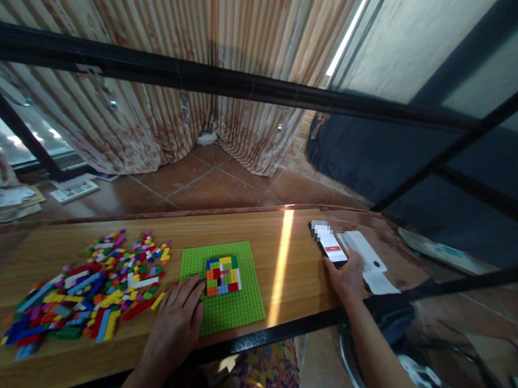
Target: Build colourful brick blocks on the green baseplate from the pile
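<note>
My left hand lies with outstretched fingers over the left edge of a green studded baseplate, its fingertips close to a block of toy bricks. The bricks form a compact, many-coloured square on the plate. Nothing shows in that hand. At the right end of the table, my right hand grips the lower end of a smartphone, thumb on its left side and the other fingers partly hidden on the right. The phone's screen is lit, its upper part blurred out.
Loose toy bricks of many colours spread over the left of the wooden table. A white box-like object lies beyond my right hand. A dark metal bar runs along the table's near edge; another crosses higher up, before curtains.
</note>
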A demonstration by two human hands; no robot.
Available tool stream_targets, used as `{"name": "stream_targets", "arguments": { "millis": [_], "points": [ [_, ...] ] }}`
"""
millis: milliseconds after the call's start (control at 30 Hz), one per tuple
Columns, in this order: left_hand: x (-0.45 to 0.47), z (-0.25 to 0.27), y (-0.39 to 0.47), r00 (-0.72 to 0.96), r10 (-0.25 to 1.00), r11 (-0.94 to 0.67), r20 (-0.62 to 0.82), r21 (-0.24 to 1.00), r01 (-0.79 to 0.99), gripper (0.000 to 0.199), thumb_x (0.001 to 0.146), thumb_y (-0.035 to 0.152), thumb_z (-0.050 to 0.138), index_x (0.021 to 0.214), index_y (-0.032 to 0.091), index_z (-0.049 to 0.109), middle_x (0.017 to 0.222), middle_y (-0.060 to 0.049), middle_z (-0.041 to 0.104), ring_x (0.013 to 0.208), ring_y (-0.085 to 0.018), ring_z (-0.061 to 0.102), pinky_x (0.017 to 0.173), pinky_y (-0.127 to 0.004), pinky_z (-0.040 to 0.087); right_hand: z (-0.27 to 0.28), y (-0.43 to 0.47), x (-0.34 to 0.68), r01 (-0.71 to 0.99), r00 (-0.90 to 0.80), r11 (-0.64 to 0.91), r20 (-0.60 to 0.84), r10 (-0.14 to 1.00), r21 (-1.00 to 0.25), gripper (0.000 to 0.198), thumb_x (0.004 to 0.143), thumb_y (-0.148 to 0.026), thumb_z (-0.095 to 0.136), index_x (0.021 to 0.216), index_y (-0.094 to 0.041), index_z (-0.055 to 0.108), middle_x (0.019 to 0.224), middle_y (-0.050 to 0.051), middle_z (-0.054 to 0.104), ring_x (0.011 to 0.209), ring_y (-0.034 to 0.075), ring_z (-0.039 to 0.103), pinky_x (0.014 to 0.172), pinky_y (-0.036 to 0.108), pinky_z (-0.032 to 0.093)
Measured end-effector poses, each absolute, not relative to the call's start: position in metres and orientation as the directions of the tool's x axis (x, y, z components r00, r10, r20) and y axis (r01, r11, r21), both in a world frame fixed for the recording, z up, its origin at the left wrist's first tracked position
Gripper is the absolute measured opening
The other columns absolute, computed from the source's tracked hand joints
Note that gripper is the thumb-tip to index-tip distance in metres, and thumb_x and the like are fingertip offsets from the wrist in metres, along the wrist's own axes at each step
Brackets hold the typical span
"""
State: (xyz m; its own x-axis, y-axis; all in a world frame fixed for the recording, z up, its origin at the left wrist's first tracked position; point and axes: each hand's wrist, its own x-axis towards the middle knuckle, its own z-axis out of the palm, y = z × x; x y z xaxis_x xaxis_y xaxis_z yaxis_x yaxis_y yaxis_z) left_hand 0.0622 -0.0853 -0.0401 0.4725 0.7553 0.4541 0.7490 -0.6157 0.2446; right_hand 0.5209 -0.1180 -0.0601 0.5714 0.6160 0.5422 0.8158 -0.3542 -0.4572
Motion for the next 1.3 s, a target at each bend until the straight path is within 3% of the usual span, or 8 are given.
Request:
{"name": "stream_targets", "arguments": {
  "millis": [100, 233, 367, 467, 800, 1133, 1300],
  "points": [
    [0.062, -0.042, -0.085, 0.473, 0.742, -0.623, 0.476, 0.230, 0.747, 0.033, 0.095, 0.021, 0.043, 0.122, 0.017, 0.060, 0.126, -0.012, 0.065, 0.114, -0.028, 0.060, 0.095, -0.045, 0.051, -0.060, -0.123, 0.495, 0.823, 0.567, -0.368, 0.590, 0.574, -0.432, 0.071, 0.083, -0.054, 0.058, 0.135, -0.006, 0.044, 0.134, 0.027, 0.047, 0.130, 0.039, 0.040, 0.106, 0.061, 0.034],
    [0.063, -0.042, -0.086, 0.469, 0.744, -0.621, 0.476, 0.233, 0.748, 0.032, 0.094, 0.020, 0.044, 0.121, 0.017, 0.061, 0.126, -0.012, 0.065, 0.115, -0.028, 0.059, 0.096, -0.045, 0.051, -0.058, -0.124, 0.430, 0.863, 0.486, -0.264, 0.568, 0.664, -0.431, 0.059, 0.088, -0.042, 0.055, 0.137, -0.011, 0.044, 0.141, 0.025, 0.043, 0.135, 0.036, 0.037, 0.108, 0.060, 0.034],
    [0.064, -0.039, -0.089, 0.460, 0.764, -0.605, 0.452, 0.256, 0.754, 0.033, 0.094, 0.019, 0.044, 0.122, 0.016, 0.061, 0.127, -0.012, 0.064, 0.116, -0.028, 0.059, 0.097, -0.046, 0.050, -0.058, -0.114, 0.360, 0.841, 0.358, -0.052, 0.482, 0.800, -0.539, 0.048, 0.089, -0.038, 0.054, 0.132, -0.017, 0.051, 0.140, 0.019, 0.046, 0.132, 0.032, 0.042, 0.107, 0.055, 0.039],
    [0.064, -0.037, -0.090, 0.450, 0.787, -0.586, 0.422, 0.286, 0.758, 0.034, 0.093, 0.019, 0.046, 0.124, 0.017, 0.061, 0.130, -0.011, 0.064, 0.118, -0.027, 0.058, 0.100, -0.047, 0.049, -0.057, -0.105, 0.326, 0.769, 0.378, 0.022, 0.482, 0.790, -0.639, 0.041, 0.089, -0.035, 0.053, 0.127, -0.020, 0.056, 0.136, 0.016, 0.049, 0.126, 0.030, 0.049, 0.102, 0.052, 0.045],
    [0.067, -0.035, -0.095, 0.433, 0.831, -0.543, 0.351, 0.336, 0.770, 0.036, 0.093, 0.017, 0.046, 0.127, 0.017, 0.060, 0.133, -0.010, 0.061, 0.124, -0.027, 0.055, 0.105, -0.048, 0.045, -0.055, -0.100, 0.317, 0.832, 0.280, 0.024, 0.459, 0.843, -0.554, 0.027, 0.091, -0.034, 0.053, 0.106, -0.018, 0.068, 0.122, 0.014, 0.061, 0.115, 0.028, 0.055, 0.100, 0.049, 0.045],
    [0.067, -0.034, -0.096, 0.433, 0.855, -0.517, 0.286, 0.384, 0.765, 0.044, 0.094, 0.019, 0.046, 0.138, 0.017, 0.052, 0.139, -0.011, 0.058, 0.128, -0.027, 0.052, 0.108, -0.049, 0.042, -0.055, -0.099, 0.317, 0.879, 0.234, 0.037, 0.499, 0.834, -0.475, 0.029, 0.092, -0.036, 0.052, 0.104, -0.016, 0.069, 0.116, 0.014, 0.066, 0.110, 0.028, 0.057, 0.096, 0.049, 0.045],
    [0.066, -0.032, -0.097, 0.455, 0.849, -0.526, 0.267, 0.372, 0.765, 0.051, 0.094, 0.016, 0.044, 0.145, 0.025, 0.046, 0.140, -0.009, 0.056, 0.128, -0.027, 0.050, 0.108, -0.049, 0.042, -0.053, -0.098, 0.315, 0.891, 0.228, 0.026, 0.495, 0.838, -0.453, 0.028, 0.092, -0.034, 0.051, 0.103, -0.017, 0.070, 0.114, 0.014, 0.067, 0.109, 0.028, 0.057, 0.096, 0.049, 0.045]
  ]
}}
